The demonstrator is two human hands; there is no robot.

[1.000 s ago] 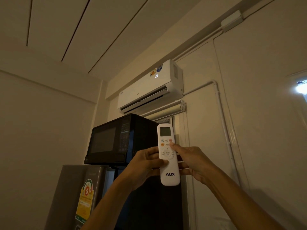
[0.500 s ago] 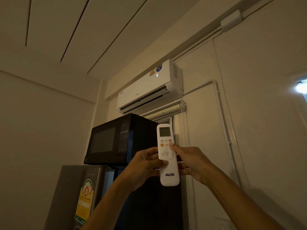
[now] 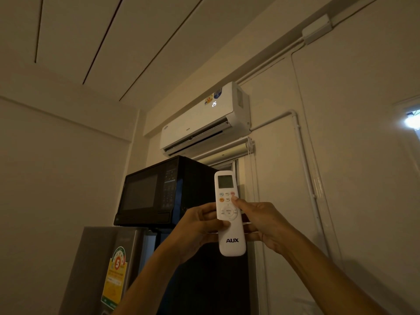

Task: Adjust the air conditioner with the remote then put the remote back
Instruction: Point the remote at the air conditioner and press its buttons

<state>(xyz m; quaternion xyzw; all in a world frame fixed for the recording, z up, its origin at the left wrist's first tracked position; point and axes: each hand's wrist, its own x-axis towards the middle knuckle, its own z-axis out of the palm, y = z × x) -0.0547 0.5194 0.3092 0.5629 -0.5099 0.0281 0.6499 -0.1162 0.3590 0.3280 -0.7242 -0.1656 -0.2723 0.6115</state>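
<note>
The lit readout (image 3: 213, 104) on my air conditioner (image 3: 204, 120) has changed: half a second ago it showed one partial digit beneath the stickers (image 3: 213, 98), and it now shows two glowing figures there.

Black glass-fronted microwave oven (image 3: 156, 192) atop grey metal fridge | yellow-green energy sticker (image 3: 114, 277) on fridge door | rolled cream window blind (image 3: 225, 153)

We are seeing the remote (image 3: 229, 212), white, slim, upright, marked AUX low on its face, small grey screen on top, buttons beneath. The air conditioner (image 3: 204, 120), white, is hanging high on the wall, louvre standing open, lit digits glowing on its front.
</note>
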